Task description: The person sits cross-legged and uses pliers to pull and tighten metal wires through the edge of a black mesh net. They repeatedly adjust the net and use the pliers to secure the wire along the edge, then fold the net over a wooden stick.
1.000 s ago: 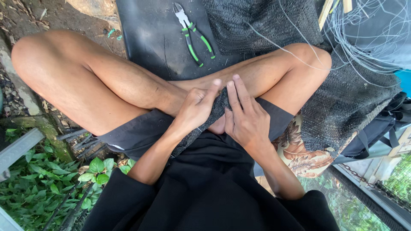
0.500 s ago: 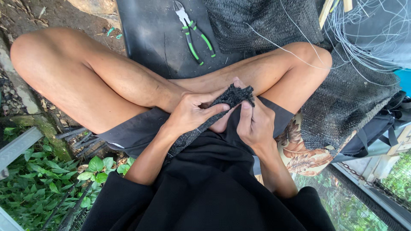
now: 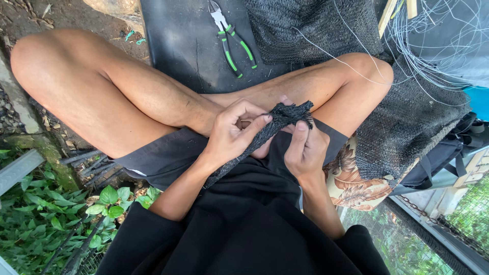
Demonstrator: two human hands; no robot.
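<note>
Left hand: we see our left hand point(image 3: 232, 135) curled around a bunched strip of black mesh netting point(image 3: 277, 121), thumb and fingers pinching it.
Right hand: our right hand point(image 3: 305, 150) pinches the same strip from below, thumb pressed against the twisted end.
Netting strip: one strip, held over our lap between the crossed legs, trailing down toward our black shirt point(image 3: 244, 229).
Count of hands: two, both ours, close together on the strip.
Pliers: one pair of green-handled pliers point(image 3: 232, 38) lying on a dark mat point(image 3: 178, 46), well apart from the hands.
More netting: a larger spread of black shade net point(image 3: 407, 117) draped by our right knee.
Wires: a loose tangle of pale wires point(image 3: 438, 46), too many to count.
Hard to tell: the strip's lower end vanishes against the shirt; the wires and the bag point(image 3: 448, 153) are cut off at the right edge.
</note>
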